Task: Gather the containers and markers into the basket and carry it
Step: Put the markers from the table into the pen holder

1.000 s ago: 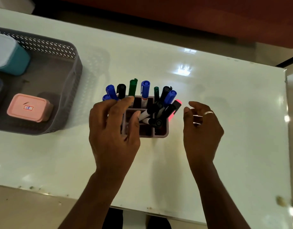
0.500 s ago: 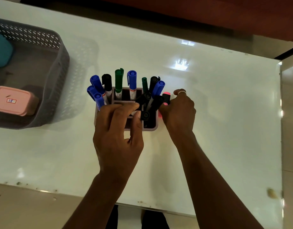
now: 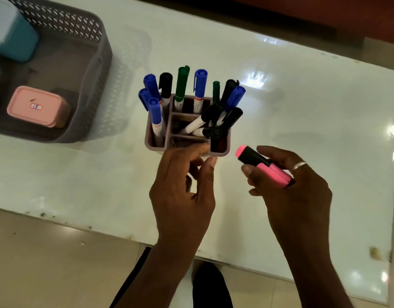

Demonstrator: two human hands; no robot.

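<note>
A mauve divided marker holder [image 3: 156, 143] stands mid-table, filled with several blue, black and green markers [image 3: 181, 85]. My right hand [image 3: 291, 190] holds a pink highlighter [image 3: 261, 166] with a black cap, just right of the holder and pointing towards it. My left hand [image 3: 185, 185] hovers at the holder's near wall, fingertips touching its rim, fingers loosely curled with nothing in them. A grey lattice basket [image 3: 98, 70] sits at the left, holding a pink lidded container [image 3: 36, 107] and a teal container [image 3: 13, 38].
The white glossy table [image 3: 302, 107] stretches to the right of the holder. Its near edge [image 3: 102, 230] is chipped, with beige floor tiles below. A dark shoe [image 3: 210, 285] shows under the table edge.
My right hand pulled the pink highlighter out of the holder's right side and drew it back towards me. My left hand let go of the holder's top and slid to its near rim.
</note>
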